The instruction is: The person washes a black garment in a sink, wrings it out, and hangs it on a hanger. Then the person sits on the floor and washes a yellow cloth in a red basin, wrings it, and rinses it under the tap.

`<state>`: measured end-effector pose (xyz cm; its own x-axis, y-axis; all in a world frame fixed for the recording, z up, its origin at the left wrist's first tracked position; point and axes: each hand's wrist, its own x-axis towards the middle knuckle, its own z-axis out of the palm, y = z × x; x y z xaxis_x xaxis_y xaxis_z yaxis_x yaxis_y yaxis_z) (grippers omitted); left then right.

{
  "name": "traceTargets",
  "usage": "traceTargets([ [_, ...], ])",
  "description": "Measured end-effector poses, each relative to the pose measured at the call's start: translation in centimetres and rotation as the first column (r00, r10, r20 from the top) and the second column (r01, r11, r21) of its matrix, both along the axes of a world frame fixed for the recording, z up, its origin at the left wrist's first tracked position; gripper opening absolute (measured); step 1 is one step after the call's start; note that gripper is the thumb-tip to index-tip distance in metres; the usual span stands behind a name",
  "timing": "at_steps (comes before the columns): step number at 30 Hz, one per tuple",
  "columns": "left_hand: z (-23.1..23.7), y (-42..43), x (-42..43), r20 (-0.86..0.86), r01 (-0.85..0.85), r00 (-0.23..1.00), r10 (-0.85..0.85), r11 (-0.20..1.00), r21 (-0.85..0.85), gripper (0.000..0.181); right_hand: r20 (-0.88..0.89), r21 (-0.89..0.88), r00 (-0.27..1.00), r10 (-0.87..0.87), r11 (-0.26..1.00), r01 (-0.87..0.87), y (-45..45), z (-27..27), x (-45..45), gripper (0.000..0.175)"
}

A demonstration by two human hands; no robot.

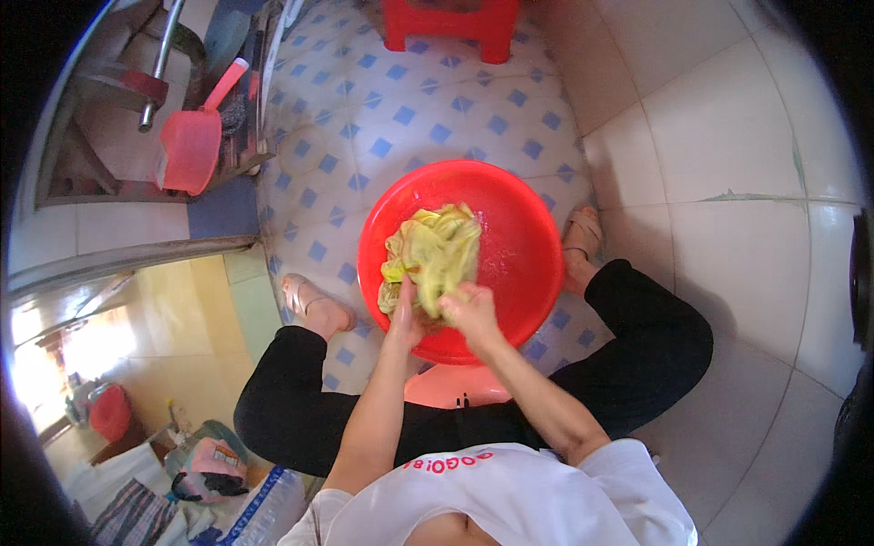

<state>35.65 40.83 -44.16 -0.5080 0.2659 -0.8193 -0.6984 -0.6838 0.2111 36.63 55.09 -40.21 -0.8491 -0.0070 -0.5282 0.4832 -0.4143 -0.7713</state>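
Observation:
A bunched yellow-green cloth (444, 246) lies in the left half of a red plastic basin (522, 273) on the floor. My right hand (471, 310) is closed on the near part of the cloth and is slightly blurred. My left hand (407, 317) is at the cloth's lower left edge, thumb upward; its fingers are partly hidden by the cloth, so its hold is not clear. A little water with suds shows on the basin's bottom, right of the cloth.
The basin stands between my sandalled feet on a blue-and-white patterned floor. Beyond it is a red plastic stool (450, 20). A pink dipper (191, 147) hangs at the upper left by a rack. A tiled wall (730, 143) rises at the right; bags and cloths (205, 471) lie at the lower left.

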Motion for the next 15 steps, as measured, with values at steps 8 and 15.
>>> traceTargets([
  [8,3.3,2.2,-2.3,-0.272,-0.104,0.946,0.175,0.961,0.258,0.041,-0.387,0.889,0.732,0.56,0.438,0.134,-3.3,2.9,-4.3,0.033],
  [15,4.6,2.7,-1.2,-0.342,-0.024,0.94,0.009,0.999,-0.041,0.04,0.374,-0.169,0.911,-0.173,0.953,0.25,3.3,-5.5,-7.9,0.058],
])
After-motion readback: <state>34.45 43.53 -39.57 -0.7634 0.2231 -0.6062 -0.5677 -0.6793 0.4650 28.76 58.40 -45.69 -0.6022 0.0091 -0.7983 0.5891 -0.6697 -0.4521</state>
